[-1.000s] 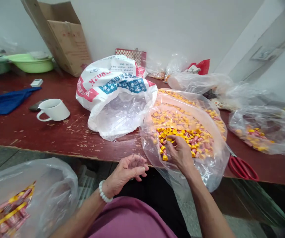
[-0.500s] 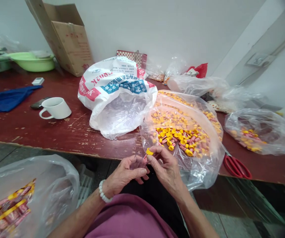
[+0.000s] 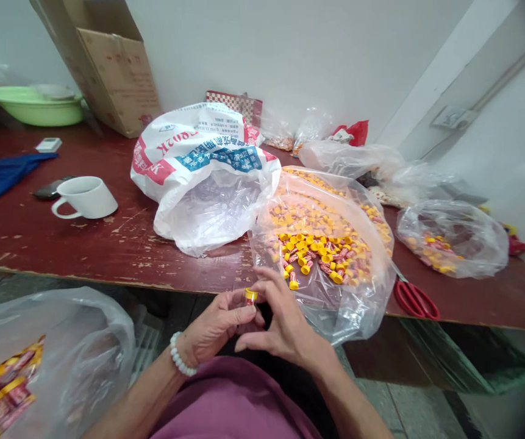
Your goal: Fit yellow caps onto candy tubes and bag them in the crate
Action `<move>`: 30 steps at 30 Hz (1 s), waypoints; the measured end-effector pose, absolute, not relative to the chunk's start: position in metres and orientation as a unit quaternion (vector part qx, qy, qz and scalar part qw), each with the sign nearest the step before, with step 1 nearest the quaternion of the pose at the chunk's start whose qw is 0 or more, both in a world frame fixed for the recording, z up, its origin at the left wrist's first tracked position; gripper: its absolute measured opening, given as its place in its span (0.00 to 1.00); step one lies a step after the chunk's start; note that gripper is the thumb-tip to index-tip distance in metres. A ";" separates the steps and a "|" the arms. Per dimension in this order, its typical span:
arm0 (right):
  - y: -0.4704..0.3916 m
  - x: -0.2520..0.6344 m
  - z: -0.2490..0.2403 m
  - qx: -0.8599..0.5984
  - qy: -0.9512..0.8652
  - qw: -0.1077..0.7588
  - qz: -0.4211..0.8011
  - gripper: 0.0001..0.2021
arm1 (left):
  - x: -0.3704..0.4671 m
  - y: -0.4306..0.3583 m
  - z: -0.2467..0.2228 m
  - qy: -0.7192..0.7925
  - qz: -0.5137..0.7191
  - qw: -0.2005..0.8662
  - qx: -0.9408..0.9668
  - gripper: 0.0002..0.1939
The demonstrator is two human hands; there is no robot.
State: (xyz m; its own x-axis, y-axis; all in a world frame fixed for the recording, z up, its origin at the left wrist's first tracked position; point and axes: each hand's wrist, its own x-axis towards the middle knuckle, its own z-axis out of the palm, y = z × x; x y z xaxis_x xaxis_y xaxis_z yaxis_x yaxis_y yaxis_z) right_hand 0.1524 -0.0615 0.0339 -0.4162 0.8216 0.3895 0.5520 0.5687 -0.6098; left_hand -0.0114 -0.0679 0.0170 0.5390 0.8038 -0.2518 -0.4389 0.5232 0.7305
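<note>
Between its thumb and fingers, my left hand (image 3: 223, 317) holds a small yellow-capped piece (image 3: 250, 297) with a red-patterned body, upright at the table's front edge. Clear plastic may surround the body, but the fingers hide most of it. My right hand (image 3: 280, 317) is just right of the piece, thumb and fingers apart; its fingertips are near the yellow cap, and I cannot tell whether they touch it. Behind it lies a clear plastic bag (image 3: 358, 311) with many similar yellow-capped pieces (image 3: 310, 250). Left of that, a white printed sack (image 3: 166, 207) gapes with clear plastic items (image 3: 216, 201) inside.
Red-handled scissors (image 3: 415, 300) lie at the table's (image 3: 138, 250) right front. A smaller clear bag (image 3: 486, 244) holds more pieces. A white mug (image 3: 91, 198) stands left. Below left, a large clear bag (image 3: 92, 353) contains packed pieces (image 3: 6, 396). Behind stands a cardboard box (image 3: 122, 82).
The yellow-capped piece has passed from my right hand's pinch into my left hand's hold. My right thumb and fingers have spread apart. The whole view has shifted slightly.
</note>
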 end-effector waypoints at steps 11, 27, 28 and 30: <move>-0.016 0.219 -0.028 -0.671 -0.697 0.246 0.065 0.07 | -0.010 -0.055 0.008 0.364 0.393 0.752 0.383 0.15; -0.050 0.161 0.049 -0.430 -0.787 0.364 0.250 0.06 | 0.003 -0.054 0.007 0.447 0.284 0.613 0.586 0.12; -0.049 0.161 0.050 -0.427 -0.794 0.352 0.252 0.08 | 0.003 -0.054 0.008 0.445 0.286 0.613 0.587 0.12; -0.047 0.163 0.050 -0.427 -0.797 0.351 0.243 0.13 | 0.002 -0.054 0.009 0.437 0.298 0.618 0.582 0.12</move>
State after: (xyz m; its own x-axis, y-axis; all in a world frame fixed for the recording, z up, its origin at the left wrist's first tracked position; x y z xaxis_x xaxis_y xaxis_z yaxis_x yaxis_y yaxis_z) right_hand 0.1627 -0.0471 0.0504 -0.3897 0.8511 0.3518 0.5106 0.5176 -0.6866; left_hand 0.0017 -0.0543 0.0088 0.4416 0.8760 -0.1939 0.1398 0.1463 0.9793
